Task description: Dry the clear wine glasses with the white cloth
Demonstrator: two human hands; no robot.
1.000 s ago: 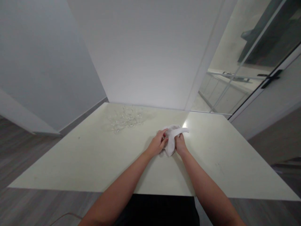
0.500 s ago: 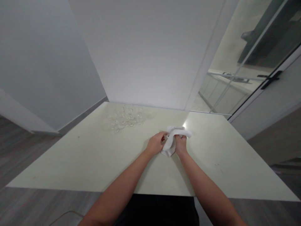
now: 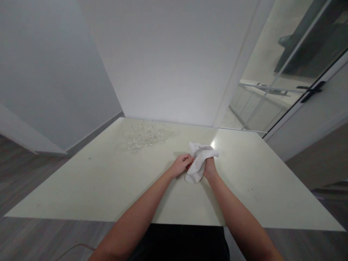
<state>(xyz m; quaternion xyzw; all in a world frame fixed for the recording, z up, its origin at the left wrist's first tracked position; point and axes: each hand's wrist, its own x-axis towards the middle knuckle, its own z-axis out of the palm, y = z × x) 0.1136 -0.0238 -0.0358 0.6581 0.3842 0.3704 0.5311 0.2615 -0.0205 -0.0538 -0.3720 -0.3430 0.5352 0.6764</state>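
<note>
One white cloth (image 3: pixel 200 161) | soft, rumpled, folded over | right hand (image 3: pixel 209 168) gripping

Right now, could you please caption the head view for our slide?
Left hand and right hand hold a crumpled white cloth over a glossy cream table, near clear rounded vessels.

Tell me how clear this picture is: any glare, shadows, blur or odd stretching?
Head view: a bright glare spot sits on the tabletop just beyond the white cloth; soft shadows beside both forearms; wide-angle stretch, the tabletop flaring towards the viewer; the clear glassware faint and low in contrast, its pieces hard to tell apart; fine detail soft around the hands.
</note>
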